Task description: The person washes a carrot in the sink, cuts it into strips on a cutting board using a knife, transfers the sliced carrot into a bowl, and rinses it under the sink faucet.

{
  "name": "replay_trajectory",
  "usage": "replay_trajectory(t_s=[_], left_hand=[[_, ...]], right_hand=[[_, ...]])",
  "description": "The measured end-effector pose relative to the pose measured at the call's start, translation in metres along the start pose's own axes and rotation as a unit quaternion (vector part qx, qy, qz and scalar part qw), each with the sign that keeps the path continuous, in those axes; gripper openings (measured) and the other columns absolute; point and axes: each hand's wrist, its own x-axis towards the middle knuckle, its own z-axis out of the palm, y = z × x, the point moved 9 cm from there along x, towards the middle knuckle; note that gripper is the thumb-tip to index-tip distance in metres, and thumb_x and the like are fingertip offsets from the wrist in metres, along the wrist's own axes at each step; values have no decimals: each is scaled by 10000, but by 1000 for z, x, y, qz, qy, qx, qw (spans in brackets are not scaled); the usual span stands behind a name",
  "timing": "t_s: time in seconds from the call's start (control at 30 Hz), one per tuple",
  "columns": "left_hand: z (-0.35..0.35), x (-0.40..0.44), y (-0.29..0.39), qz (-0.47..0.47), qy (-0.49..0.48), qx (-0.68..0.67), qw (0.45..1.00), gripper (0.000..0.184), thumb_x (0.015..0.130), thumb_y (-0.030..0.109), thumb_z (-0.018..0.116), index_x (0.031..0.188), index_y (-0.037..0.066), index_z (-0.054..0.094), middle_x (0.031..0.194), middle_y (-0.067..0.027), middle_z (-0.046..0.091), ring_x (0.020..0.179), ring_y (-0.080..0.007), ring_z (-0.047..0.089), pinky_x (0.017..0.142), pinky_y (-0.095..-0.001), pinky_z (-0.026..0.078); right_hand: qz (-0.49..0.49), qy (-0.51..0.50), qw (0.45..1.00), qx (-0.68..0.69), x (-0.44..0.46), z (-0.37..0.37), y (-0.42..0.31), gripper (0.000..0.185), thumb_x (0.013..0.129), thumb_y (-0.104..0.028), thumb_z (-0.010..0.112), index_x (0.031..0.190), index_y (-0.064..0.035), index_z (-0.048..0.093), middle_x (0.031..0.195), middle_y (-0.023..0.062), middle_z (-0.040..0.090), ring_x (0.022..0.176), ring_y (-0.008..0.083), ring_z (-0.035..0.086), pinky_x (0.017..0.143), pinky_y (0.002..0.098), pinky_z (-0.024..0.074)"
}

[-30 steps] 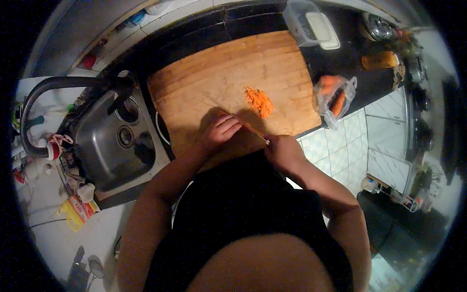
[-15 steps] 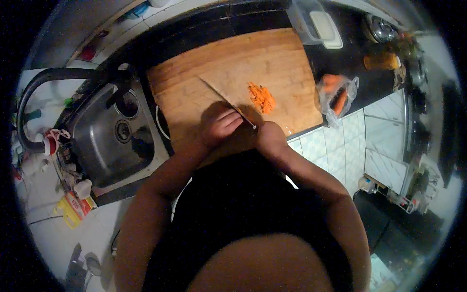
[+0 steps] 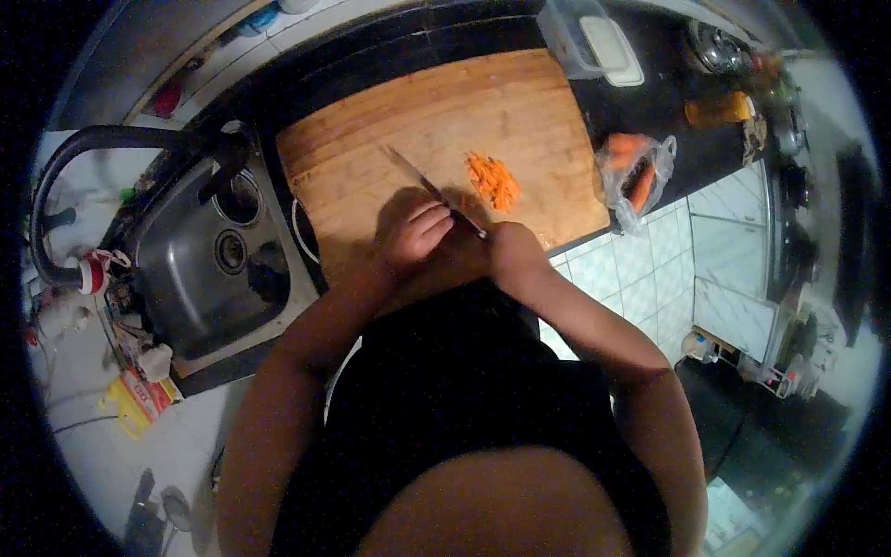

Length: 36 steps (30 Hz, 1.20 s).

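A long knife (image 3: 415, 173) lies slantwise over the wooden cutting board (image 3: 371, 121), its tip toward the far left. My right hand (image 3: 516, 256) is closed around its handle, near the board's front edge. Close to the blade, on its left side, is my left hand (image 3: 415, 236) with the fingers curled together. Whatever sits beneath those fingers is hidden. A small heap of carrot strips (image 3: 493, 181) rests on the board just beyond my right hand.
Right of the board lies a clear plastic bag with carrots (image 3: 640, 190). Behind it stand a clear container (image 3: 575, 42) with a whitish lid (image 3: 613, 51) and an amber jar (image 3: 719, 110). A steel sink (image 3: 200, 288) with a black faucet (image 3: 121, 139) is on the left.
The view has shifted slightly. Both hands stay close together at the knife, and its blade has moved only a little. The carrot heap looks much the same.
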Motion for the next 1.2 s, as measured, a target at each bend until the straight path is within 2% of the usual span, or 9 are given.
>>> replay_trajectory(t_s=[0.1, 0.27, 0.37, 0.43, 0.53, 0.77, 0.93, 1.03, 1.2], left_hand=[[-5, 8, 1, 4, 11, -12, 1000, 171, 703, 56, 575, 862, 5, 609, 932, -122, 582, 911, -289, 547, 796, -359, 461], [-4, 10, 0, 2, 8, -34, 999, 178, 696, 49, 572, 867, 8, 601, 911, -127, 578, 899, -294, 546, 786, -357, 458], [-8, 14, -4, -40, 10, -63, 997, 183, 695, 49, 573, 872, 12, 603, 916, -128, 579, 891, -295, 546, 784, -361, 457], [-13, 14, -4, -49, 32, -59, 997, 185, 693, 47, 574, 872, 14, 605, 920, -128, 579, 890, -296, 546, 788, -366, 456], [-24, 16, 1, -34, 55, -11, 998, 186, 692, 45, 578, 872, 9, 607, 942, -131, 578, 906, -299, 540, 801, -375, 452], [-3, -1, -10, -29, 29, -18, 999, 207, 666, 51, 608, 870, 17, 613, 922, -123, 589, 892, -292, 553, 799, -384, 461], [4, -3, -8, 9, 16, 25, 1000, 196, 656, 71, 586, 844, 30, 623, 945, -102, 577, 899, -273, 535, 798, -358, 453], [-4, 8, -5, -29, 5, 36, 999, 212, 674, 76, 570, 878, 57, 623, 948, -86, 577, 919, -273, 526, 823, -360, 436], [-21, -4, -26, -145, -26, 106, 983, 276, 707, 84, 530, 977, 84, 588, 1029, -59, 560, 1004, -264, 494, 868, -386, 387]], right_hand=[[-21, 20, 999, -32, 17, 3, -14, 195, 754, -160, 535, 879, -34, 616, 842, 199, 609, 793, 346, 592, 703, 405, 484], [-100, 54, 986, 121, 0, -42, -34, 364, 746, -247, 597, 1075, -106, 532, 810, 216, 599, 796, 359, 582, 684, 412, 475], [-82, 28, 989, 122, 3, -47, -26, 382, 738, -222, 593, 1085, -82, 521, 777, 232, 589, 783, 374, 577, 670, 422, 465], [-85, 38, 991, 101, -7, -52, -28, 332, 734, -198, 581, 1027, -46, 552, 771, 233, 587, 779, 376, 578, 670, 423, 464], [-101, 40, 994, 29, -22, -44, -27, 196, 713, -165, 547, 723, 26, 589, 700, 238, 570, 676, 378, 566, 583, 424, 439], [0, -15, 1000, -27, -15, -16, -17, 187, 738, -150, 505, 791, -9, 617, 761, 224, 588, 773, 355, 577, 677, 423, 465], [4, 28, 999, -23, 16, 5, -17, 239, 751, -223, 543, 832, -9, 614, 742, 207, 598, 763, 357, 586, 659, 415, 469], [-109, 137, 978, 116, -4, -38, -33, 302, 745, -283, 581, 844, 2, 595, 672, 188, 597, 626, 324, 597, 576, 387, 469], [-92, 40, 967, 233, 12, -30, 1, 261, 741, -221, 608, 804, 28, 565, 531, 99, 529, 413, 171, 495, 421, 299, 405]])
